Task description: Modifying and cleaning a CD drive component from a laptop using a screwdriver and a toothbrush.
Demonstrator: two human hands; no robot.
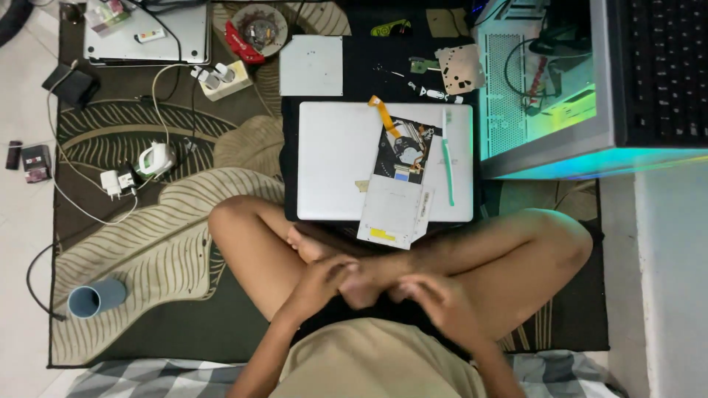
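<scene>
The fingers of both hands are loosely curled and grasp nothing: the left hand (321, 278) and the right hand (435, 298) rest on the person's crossed feet, meeting in the lap, away from the work. Just beyond the shins lies a closed silver laptop (339, 158) on a dark mat, set within easy reach of the sitter. On its lid sits an opened disc drive (402, 151) with its orange ribbon cable (383, 112) curling free, a pale cover plate (389, 214) overhanging the near edge, and a green toothbrush (447, 158) laid beside it, handy for cleaning. Farther off are a small metal bracket (460, 68), a lit computer case (546, 96) to the right, and a blue cup (96, 297) on the rug at left.
</scene>
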